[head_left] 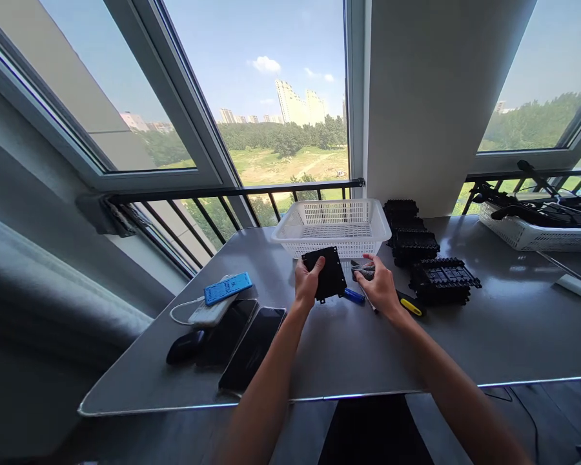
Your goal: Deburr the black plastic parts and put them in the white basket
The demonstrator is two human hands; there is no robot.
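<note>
My left hand (307, 282) grips a flat black plastic panel (331, 276) by its left edge, thumb on the face. The panel is tilted up and has small tabs along its rim. To its right, my right hand (379, 284) has its fingers bent round a small dark grey object (363, 272) at the table top; I cannot make out what it is. Below and between the hands lies a blue pen or marker (354, 296), with a thin metal rod (370, 303) beside it. A yellow-and-black handled tool (411, 306) rests under my right wrist.
A white plastic basket (332, 245) stands behind my hands. Several black ribbed plastic parts (443, 279) are stacked to the right. Phones, including a blue-screened one (228, 288), and a black mouse (185, 347) lie left. Another basket (537, 236) with dark cables stands far right.
</note>
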